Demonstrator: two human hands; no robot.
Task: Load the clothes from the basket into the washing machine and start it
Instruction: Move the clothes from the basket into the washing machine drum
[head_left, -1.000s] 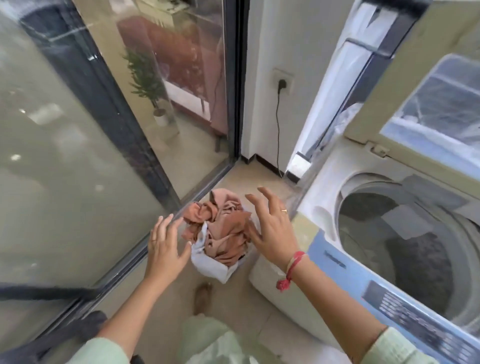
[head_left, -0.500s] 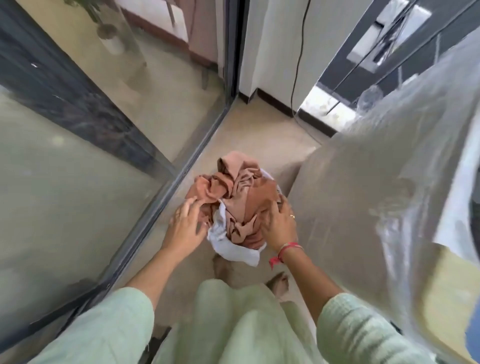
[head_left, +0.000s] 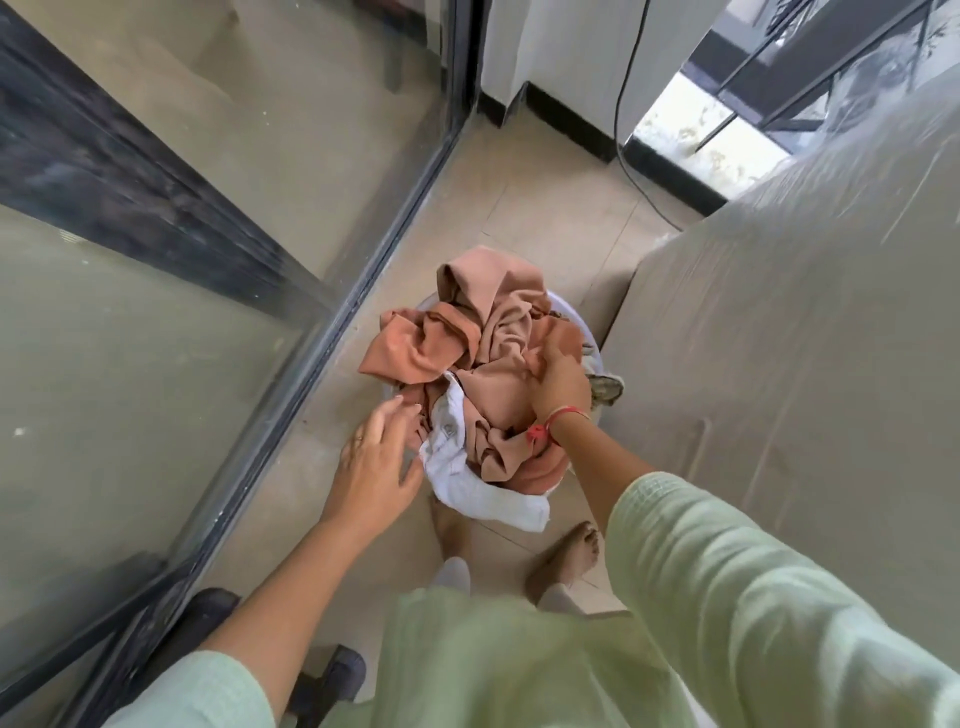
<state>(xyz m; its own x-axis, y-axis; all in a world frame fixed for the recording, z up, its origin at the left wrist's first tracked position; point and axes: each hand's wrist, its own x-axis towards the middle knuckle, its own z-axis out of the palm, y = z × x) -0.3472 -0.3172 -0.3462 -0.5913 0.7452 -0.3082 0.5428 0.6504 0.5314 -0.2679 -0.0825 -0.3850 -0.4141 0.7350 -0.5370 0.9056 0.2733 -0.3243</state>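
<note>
A round pale basket (head_left: 563, 304) stands on the floor between the glass door and the washing machine's plastic-covered side (head_left: 779, 322). It is heaped with pink and rust-coloured clothes (head_left: 467, 332), and a white garment (head_left: 467, 473) hangs over its near rim. My right hand (head_left: 558, 382) is pressed into the top of the pile, its fingers curled into the pink cloth. My left hand (head_left: 376, 457) hovers at the basket's left side with fingers spread, just touching the white garment. The machine's tub is out of view.
A sliding glass door with a dark frame (head_left: 332, 332) runs along the left. A black power cord (head_left: 631, 130) trails down the wall to the floor behind the basket. My bare feet (head_left: 566, 556) stand just in front of the basket on beige tiles.
The view has tilted down and closer to the basket. My right hand has moved from the basket's side onto the top of the pile and gripped cloth; my left hand stays at the left side.
</note>
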